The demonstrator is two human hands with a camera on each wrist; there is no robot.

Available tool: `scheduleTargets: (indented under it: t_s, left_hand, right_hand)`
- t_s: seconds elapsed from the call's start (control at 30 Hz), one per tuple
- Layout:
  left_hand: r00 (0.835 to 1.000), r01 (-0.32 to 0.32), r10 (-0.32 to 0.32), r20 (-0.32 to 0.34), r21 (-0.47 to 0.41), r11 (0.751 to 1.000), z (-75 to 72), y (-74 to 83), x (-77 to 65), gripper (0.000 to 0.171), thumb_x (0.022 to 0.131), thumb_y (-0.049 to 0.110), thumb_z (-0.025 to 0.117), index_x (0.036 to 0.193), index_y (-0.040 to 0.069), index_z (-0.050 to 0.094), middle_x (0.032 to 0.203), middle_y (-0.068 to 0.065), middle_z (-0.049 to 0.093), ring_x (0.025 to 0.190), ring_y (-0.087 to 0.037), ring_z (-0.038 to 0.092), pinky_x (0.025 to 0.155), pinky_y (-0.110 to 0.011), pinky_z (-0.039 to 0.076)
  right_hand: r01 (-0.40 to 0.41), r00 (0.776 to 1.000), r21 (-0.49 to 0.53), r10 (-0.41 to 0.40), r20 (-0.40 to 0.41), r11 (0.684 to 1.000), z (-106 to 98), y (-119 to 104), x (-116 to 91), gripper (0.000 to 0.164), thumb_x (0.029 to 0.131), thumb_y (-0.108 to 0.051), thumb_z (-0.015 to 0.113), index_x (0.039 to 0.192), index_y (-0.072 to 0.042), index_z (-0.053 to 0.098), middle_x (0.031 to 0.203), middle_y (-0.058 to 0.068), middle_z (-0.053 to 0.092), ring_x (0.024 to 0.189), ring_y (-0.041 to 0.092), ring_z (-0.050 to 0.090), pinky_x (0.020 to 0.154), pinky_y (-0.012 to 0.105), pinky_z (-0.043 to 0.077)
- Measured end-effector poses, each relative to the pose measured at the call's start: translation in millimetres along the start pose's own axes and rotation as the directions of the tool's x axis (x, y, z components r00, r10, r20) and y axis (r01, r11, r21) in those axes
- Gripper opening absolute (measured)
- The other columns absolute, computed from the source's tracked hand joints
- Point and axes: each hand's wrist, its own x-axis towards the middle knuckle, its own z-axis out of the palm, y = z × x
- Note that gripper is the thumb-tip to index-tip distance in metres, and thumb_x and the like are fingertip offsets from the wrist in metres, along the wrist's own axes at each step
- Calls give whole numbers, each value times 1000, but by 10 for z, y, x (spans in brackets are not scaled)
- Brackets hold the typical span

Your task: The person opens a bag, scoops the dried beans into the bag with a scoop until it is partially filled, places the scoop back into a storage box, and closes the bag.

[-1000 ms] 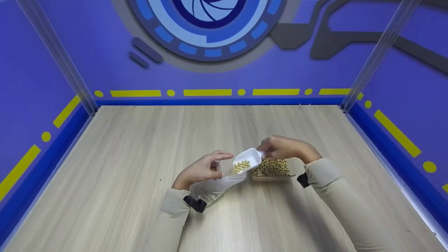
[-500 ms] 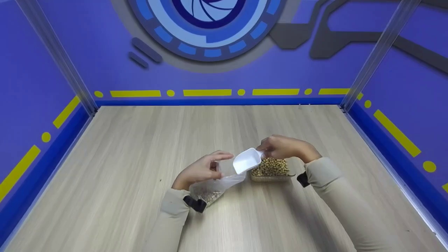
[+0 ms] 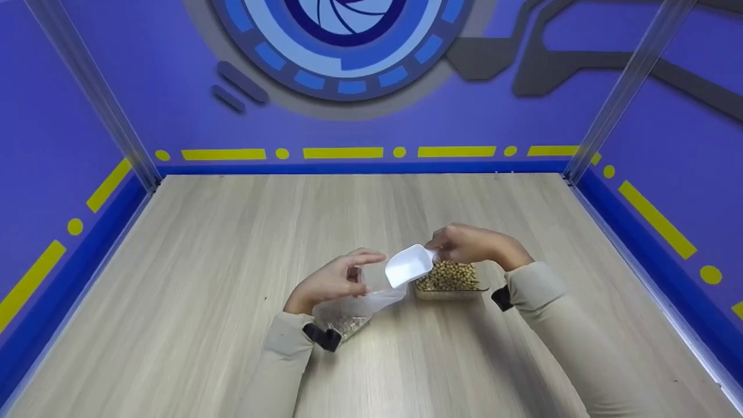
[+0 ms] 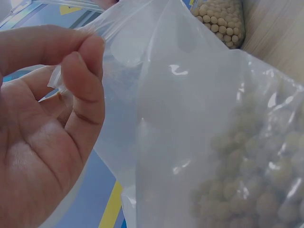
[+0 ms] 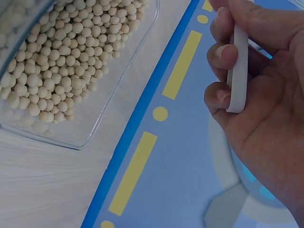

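Note:
My left hand [image 3: 328,283] pinches the mouth of a clear plastic bag [image 3: 380,299] between thumb and fingers. Pale round beans [image 4: 266,194] fill the bag's lower part in the left wrist view. From the right, my right hand [image 3: 473,246] grips the handle of a white scoop [image 3: 411,264], its fingers curled round the handle [image 5: 240,71]. The scoop tilts down to the left over the bag's mouth, and its bowl shows no beans. Just below the right hand stands a clear rectangular container [image 3: 451,295], holding more of the beans [image 5: 71,57].
Both hands work above a light wood-grain table [image 3: 232,244]. A blue panel [image 3: 360,130] with yellow marks closes off the back, and similar panels flank the left and right sides.
The beans seen in the scoop one second ago have slid out toward the bag's mouth, leaving its bowl bare. Both hands stay nearly where they were.

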Motion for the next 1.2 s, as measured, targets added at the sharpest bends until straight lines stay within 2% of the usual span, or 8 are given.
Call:
scheduleTargets:
  t_s: [0.17,0.27,0.63,0.93,1.2]
  left_hand:
    - [1000,-4,4,-13,39,999,9,-17,0,64,79,-9,56,142,-2,44,145,-15,41,70,-12,43,62,-19,40]
    - [1000,3,-3,-14,32,999,8,-17,-3,65,79,-9,55,142,0,44,145,-15,41,71,-13,43,62,-19,41]
    - [1000,5,-3,-28,73,997,-30,22,-14,64,80,-7,57,142,3,46,146,-13,42,70,-12,42,60,-18,40]
    - [1000,8,-7,-15,77,997,-36,52,-6,65,80,-7,57,143,3,44,147,-14,40,72,-11,46,61,-18,42]
    - [1000,-1,1,1,68,998,-17,24,-14,65,81,-7,56,144,2,42,148,-14,38,66,-7,44,58,-18,40]
  right_hand:
    - [3,1000,36,-3,-3,999,25,27,-16,19,88,-4,64,104,0,73,80,7,65,69,9,48,64,23,45]
    - [-10,1000,43,10,-2,999,43,39,-22,18,90,-7,63,104,-2,73,81,6,66,70,9,49,66,24,45]
    - [-60,997,87,64,-40,994,66,72,-98,25,90,-5,62,113,-1,71,86,7,67,73,11,49,66,24,44]
    - [-65,994,122,76,-82,990,128,157,-204,21,90,-5,63,108,0,72,92,9,69,77,12,52,68,24,46]
    - [-63,991,180,84,-108,982,141,237,-310,20,90,-8,63,107,-1,72,89,10,68,73,11,49,64,21,43]
